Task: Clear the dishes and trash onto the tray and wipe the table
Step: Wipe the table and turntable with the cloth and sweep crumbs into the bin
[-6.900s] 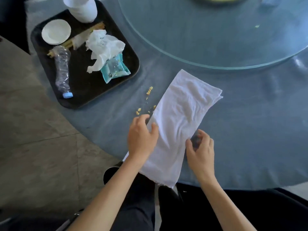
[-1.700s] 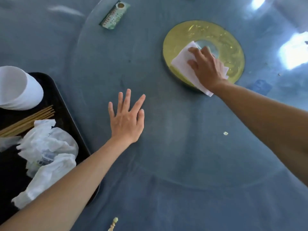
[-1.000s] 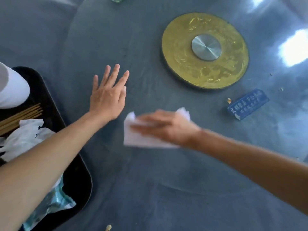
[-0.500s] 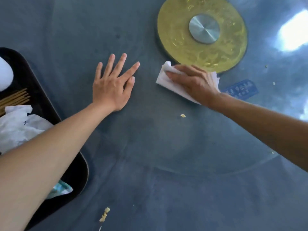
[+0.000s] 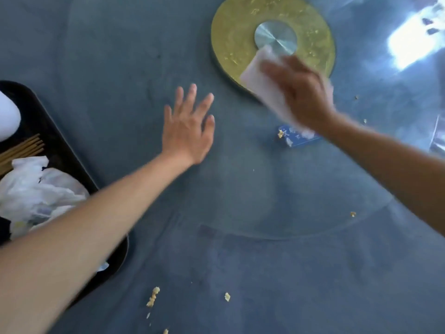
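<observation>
Blue-grey table [image 5: 265, 273], glass turntable [image 5: 240, 189] on top. Black tray [image 5: 72, 155], far left: crumpled trash [image 5: 36, 189], chopsticks [image 5: 21, 148], white cup [image 5: 7, 114]. Gold hub [image 5: 236, 37]. Left hand [image 5: 186, 131]: flat on glass, fingers spread, empty. Right hand [image 5: 301, 92]: blurred, pressing white cloth [image 5: 260, 75] over hub's edge. Blue card [image 5: 298, 138]. Crumbs [image 5: 153, 296], near edge.
</observation>
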`<state>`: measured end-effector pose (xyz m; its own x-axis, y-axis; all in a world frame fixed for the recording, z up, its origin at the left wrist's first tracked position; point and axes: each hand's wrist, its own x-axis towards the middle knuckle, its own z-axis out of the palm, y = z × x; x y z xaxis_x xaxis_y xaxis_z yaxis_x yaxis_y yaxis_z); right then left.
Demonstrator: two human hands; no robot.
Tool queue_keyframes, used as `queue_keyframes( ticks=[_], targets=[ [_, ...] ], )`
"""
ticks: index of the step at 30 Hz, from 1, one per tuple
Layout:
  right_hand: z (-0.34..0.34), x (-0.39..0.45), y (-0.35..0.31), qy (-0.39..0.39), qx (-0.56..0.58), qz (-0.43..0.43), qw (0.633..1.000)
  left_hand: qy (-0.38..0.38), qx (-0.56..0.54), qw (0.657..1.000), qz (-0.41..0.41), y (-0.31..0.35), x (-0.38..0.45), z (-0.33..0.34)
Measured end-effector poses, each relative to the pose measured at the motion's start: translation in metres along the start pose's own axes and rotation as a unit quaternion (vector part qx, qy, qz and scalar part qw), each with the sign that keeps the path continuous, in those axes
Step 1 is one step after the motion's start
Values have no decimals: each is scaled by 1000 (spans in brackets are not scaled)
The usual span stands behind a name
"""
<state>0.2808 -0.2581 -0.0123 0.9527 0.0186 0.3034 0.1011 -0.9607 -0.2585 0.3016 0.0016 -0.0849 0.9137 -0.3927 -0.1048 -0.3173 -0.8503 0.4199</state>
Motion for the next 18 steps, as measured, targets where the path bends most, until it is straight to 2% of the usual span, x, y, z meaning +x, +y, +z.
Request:
queue_keyframes(
  ticks=[3,5,8,11,14,16,18],
  targets=[
    [9,42,76,6,-3,143,990,3,61,998,-13,19,-24,32],
    [26,40,100,-2,7,181,983,23,83,996,-4,11,-19,34],
    [41,23,75,-35,-4,175,984,32,90,995,16,1,-9,33],
    [50,-12,34,-50,-9,75,996,41,103,993,27,-8,-4,31],
    [61,-82,-26,-90,48,-51,993,32,101,993,42,-19,4,25],
    [65,-145,-76,-142,97,-131,976,28,100,993,48,-25,7,20],
    [58,-197,-103,-220,139,-217,941,22,102,993,52,-31,11,16]
  ],
)
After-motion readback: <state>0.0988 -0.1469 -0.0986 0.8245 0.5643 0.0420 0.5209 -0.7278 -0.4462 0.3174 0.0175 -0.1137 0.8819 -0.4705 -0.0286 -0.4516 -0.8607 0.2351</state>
